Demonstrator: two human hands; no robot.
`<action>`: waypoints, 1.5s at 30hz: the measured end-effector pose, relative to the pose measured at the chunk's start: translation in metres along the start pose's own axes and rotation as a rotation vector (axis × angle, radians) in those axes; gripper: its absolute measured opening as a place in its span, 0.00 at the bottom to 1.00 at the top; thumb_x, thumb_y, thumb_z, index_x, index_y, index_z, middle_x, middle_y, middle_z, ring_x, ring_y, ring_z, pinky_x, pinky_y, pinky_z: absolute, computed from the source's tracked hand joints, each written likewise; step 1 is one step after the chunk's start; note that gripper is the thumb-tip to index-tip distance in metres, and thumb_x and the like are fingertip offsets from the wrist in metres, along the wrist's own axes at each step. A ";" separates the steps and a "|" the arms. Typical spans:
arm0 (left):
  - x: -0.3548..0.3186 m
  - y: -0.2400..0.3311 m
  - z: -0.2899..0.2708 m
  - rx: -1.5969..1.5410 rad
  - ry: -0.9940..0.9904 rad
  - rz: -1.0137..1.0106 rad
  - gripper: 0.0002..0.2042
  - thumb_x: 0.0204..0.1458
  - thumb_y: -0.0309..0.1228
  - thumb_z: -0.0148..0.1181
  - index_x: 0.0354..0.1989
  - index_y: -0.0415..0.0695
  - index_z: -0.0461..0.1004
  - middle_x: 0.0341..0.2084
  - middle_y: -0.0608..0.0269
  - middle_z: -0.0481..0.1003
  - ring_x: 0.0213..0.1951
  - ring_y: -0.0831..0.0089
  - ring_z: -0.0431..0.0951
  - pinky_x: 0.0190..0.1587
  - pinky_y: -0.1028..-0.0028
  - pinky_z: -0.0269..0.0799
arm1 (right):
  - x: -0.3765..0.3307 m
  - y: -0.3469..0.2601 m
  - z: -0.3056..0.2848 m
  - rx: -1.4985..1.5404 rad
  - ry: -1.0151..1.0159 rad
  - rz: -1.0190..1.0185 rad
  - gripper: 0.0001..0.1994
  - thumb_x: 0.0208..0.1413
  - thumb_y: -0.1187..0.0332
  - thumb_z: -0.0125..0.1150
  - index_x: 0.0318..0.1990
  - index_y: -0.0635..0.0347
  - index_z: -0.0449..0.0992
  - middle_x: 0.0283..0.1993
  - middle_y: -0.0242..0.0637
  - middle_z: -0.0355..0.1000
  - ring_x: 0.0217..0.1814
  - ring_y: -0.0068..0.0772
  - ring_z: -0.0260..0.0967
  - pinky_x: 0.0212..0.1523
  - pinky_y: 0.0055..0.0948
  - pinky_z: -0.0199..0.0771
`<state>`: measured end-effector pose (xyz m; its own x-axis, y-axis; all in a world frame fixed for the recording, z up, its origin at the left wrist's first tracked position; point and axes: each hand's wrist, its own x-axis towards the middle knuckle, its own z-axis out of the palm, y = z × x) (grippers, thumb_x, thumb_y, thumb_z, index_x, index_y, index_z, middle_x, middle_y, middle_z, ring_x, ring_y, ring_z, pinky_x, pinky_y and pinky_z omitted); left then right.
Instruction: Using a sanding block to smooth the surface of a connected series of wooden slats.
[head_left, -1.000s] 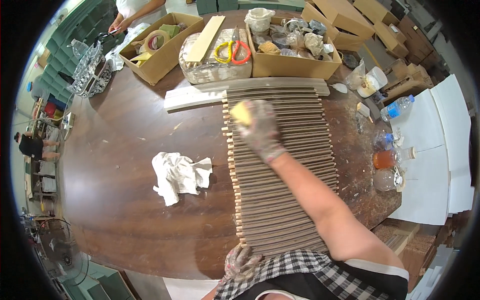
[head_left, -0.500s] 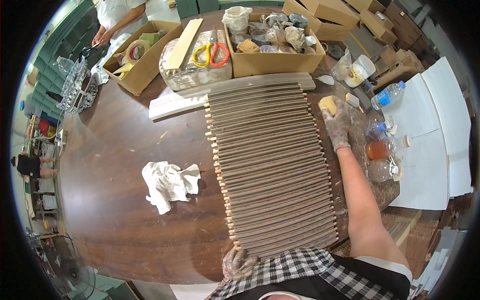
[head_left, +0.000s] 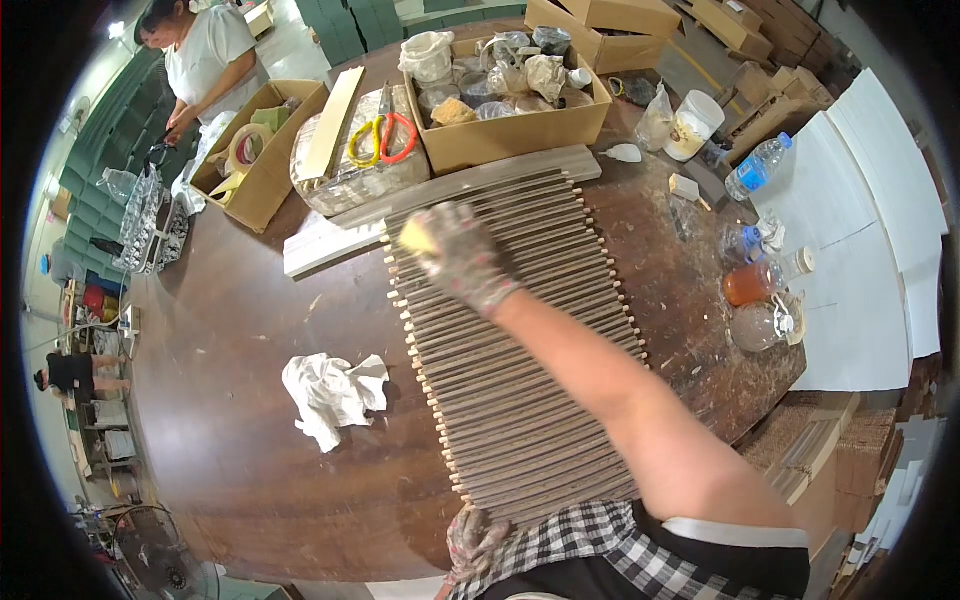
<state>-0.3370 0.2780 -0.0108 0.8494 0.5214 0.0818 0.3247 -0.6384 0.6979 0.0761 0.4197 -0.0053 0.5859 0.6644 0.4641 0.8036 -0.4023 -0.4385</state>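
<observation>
Many thin grey-brown wooden rods (head_left: 530, 400) with pale ends lie side by side in a flat row on the brown table. A patterned work glove covers my right hand (head_left: 465, 258), which is closed on a yellow sponge (head_left: 417, 238) at the far left end of the rods; motion blurs it a little. Beyond the rods, a pale wooden board (head_left: 335, 248) lies along their far edge. My left hand (head_left: 474, 541), also gloved, is at the near left corner of the rods with its fingers curled; whatever they may hold is hidden.
A crumpled white cloth (head_left: 333, 395) lies left of the rods. At the back are scissors (head_left: 381, 138) on a wrapped block, and cardboard boxes (head_left: 520, 138) of supplies. Bottles (head_left: 757, 280) line the right edge. Another person (head_left: 212, 65) works at the far left.
My right hand has swept the sponge leftward across the rods from their right side to the far left end. My left hand stays at the near corner. The head view has shifted slightly.
</observation>
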 end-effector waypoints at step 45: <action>-0.025 -0.037 0.018 0.036 -0.027 0.268 0.22 0.45 0.54 0.66 0.51 0.71 0.77 0.56 0.62 0.66 0.57 0.55 0.66 0.52 0.57 0.72 | -0.060 0.119 -0.117 -0.230 0.003 0.251 0.26 0.48 0.66 0.68 0.57 0.56 0.70 0.48 0.46 0.67 0.49 0.46 0.69 0.46 0.44 0.73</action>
<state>-0.3626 0.2788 -0.0514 0.9176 0.3162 0.2409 0.1010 -0.7716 0.6280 0.1490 0.2586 0.0046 0.7683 0.5253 0.3658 0.6369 -0.6845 -0.3547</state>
